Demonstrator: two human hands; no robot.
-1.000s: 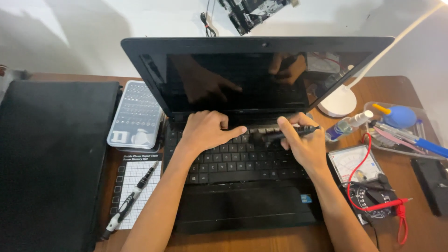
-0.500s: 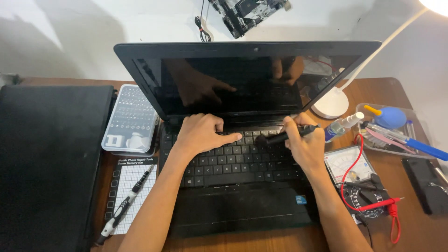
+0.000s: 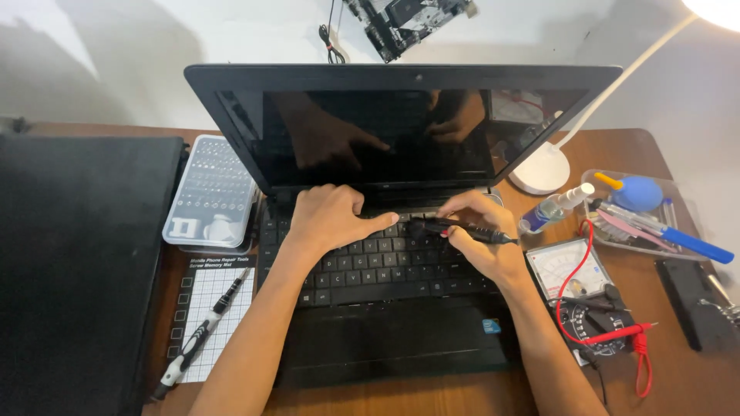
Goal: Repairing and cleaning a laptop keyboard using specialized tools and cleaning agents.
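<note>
A slim black tool (image 3: 462,229) with a red band is pinched between the fingers of the right hand (image 3: 482,243), just right of the frame's centre. Its long axis is seen to run nearly level across the frame, dipping slightly to the right; one end points left towards the top row of the keyboard (image 3: 378,266), the other end right towards the multimeter (image 3: 574,273). The left hand (image 3: 331,219) is laid flat on the upper keys of the open black laptop (image 3: 401,154), fingers spread loosely and nothing gripped, the thumb stretched right towards the tool's left end. A screwdriver (image 3: 196,339) is seen lying on a gridded mat (image 3: 220,296) at lower left, below a clear bit case (image 3: 212,192).
</note>
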